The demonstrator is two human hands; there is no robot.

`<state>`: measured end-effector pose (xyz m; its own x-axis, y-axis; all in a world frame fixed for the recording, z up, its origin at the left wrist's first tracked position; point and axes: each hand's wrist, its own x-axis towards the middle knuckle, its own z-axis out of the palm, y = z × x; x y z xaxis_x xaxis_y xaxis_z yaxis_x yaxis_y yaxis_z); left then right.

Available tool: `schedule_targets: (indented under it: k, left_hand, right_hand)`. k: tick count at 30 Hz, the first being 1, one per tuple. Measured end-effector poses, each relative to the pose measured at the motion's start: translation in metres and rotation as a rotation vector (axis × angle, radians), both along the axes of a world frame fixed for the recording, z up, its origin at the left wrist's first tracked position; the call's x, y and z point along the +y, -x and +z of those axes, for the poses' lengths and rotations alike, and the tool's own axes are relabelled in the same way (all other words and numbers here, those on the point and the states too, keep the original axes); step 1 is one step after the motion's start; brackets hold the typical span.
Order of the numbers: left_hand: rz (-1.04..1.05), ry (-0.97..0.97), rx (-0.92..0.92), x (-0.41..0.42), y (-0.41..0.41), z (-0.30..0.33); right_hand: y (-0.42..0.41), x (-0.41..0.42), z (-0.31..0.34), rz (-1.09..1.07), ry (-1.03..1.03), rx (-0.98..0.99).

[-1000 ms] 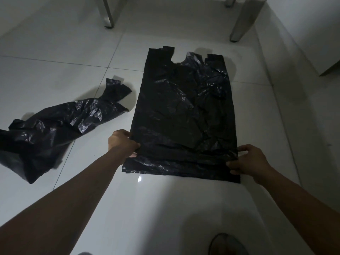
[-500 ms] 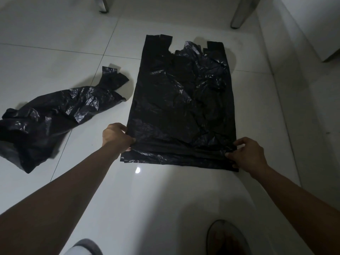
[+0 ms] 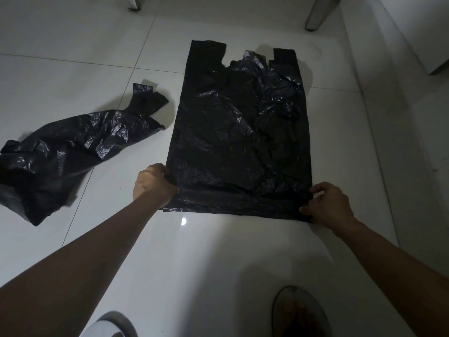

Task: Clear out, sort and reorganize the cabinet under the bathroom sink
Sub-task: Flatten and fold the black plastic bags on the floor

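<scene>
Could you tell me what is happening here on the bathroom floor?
A person is bent over a black plastic bag spread flat on the white tiled floor, handles pointing away. The left hand grips its near left corner and the right hand pinches its near right corner, where the bottom edge looks folded up. A second, crumpled black bag lies untouched to the left.

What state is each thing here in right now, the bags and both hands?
Flat black bag: spread on the floor tiles, handles away from the person, near edge folded up.
Crumpled black bag: lying loose to the left, untouched.
Left hand: grips the flat bag's near left corner.
Right hand: pinches its near right corner.
</scene>
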<state>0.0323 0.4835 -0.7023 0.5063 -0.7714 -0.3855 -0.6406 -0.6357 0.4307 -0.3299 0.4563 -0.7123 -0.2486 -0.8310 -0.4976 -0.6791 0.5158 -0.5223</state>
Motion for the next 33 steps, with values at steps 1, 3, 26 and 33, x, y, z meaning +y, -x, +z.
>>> schedule_targets:
  k: [1, 3, 26, 33]
  left_hand:
    - [-0.004, -0.012, -0.017, 0.001, 0.000, 0.000]
    - [-0.008, -0.041, -0.048, 0.003, 0.001, 0.001]
    - [-0.817, 0.199, -0.417, -0.019, 0.070, -0.054]
    - [-0.713, 0.184, -0.466, -0.016, 0.058, -0.063]
  right_hand:
    - [0.000, 0.000, 0.000, 0.009, -0.002, 0.001]
    - [0.001, 0.001, 0.002, 0.028, -0.007, 0.001]
    - [-0.051, -0.010, -0.042, 0.885, 0.413, 0.539]
    - [-0.047, -0.014, -0.051, 0.801, 0.365, 0.559]
